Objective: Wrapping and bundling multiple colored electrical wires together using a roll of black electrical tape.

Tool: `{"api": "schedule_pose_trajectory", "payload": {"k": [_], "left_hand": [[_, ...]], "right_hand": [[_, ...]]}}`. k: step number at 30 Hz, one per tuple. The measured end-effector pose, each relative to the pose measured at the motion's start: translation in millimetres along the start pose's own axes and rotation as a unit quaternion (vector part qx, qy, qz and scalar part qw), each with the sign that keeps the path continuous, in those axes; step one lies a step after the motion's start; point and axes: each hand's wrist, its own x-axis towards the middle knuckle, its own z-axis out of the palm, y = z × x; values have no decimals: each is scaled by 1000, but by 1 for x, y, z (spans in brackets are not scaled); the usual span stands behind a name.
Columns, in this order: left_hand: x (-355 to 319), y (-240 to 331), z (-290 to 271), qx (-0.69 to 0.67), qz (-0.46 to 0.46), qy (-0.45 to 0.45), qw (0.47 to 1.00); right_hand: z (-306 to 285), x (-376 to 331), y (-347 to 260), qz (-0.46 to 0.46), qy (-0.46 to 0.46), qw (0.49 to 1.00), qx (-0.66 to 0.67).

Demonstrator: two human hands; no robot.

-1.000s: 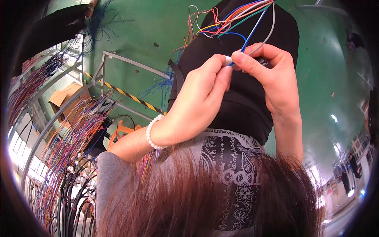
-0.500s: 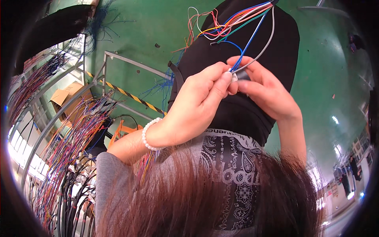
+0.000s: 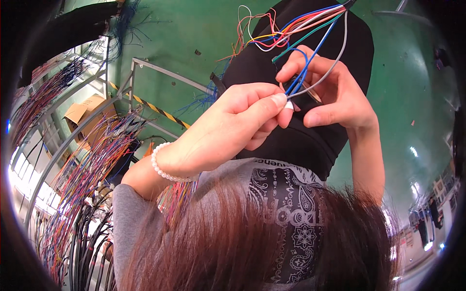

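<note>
My left hand (image 3: 242, 114) pinches a few blue wires (image 3: 302, 76) and a grey wire (image 3: 335, 63) between thumb and forefinger. A small white piece (image 3: 289, 105) shows at those fingertips; its kind is unclear. Close by on the right, my right hand (image 3: 340, 92) is curled around the wires' far side, thumb apart from the forefinger. Within its bent fingers lies a small dark object with a pointed, light-coloured tip (image 3: 315, 95), partly hidden. The wires run up to a dark cable end (image 3: 347, 5), from which several loose coloured wires (image 3: 291, 29) fan out over my black-clad lap.
Bundles of multicoloured wires (image 3: 92, 165) hang at the left on a grey metal frame (image 3: 170, 77). A cardboard box (image 3: 90, 116) stands behind the frame's bars. Yellow-black tape (image 3: 155, 110) marks the green floor (image 3: 194, 29).
My right hand has drawn away from the left fingertips, its thumb and forefinger spreading apart. My left hand still pinches the wires. The view has shifted slightly.
</note>
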Motion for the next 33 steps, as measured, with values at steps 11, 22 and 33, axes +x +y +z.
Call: {"api": "schedule_pose_trajectory", "payload": {"k": [11, 22, 33], "left_hand": [[9, -21, -1, 170, 178, 116, 962], [6, -7, -3, -29, -33, -31, 999], [6, -5, 3, -66, -10, -32, 997]], "right_hand": [[23, -34, 0, -1, -3, 985, 174], [1, -4, 13, 27, 19, 995, 99], [7, -18, 11, -46, -15, 988, 146]]}}
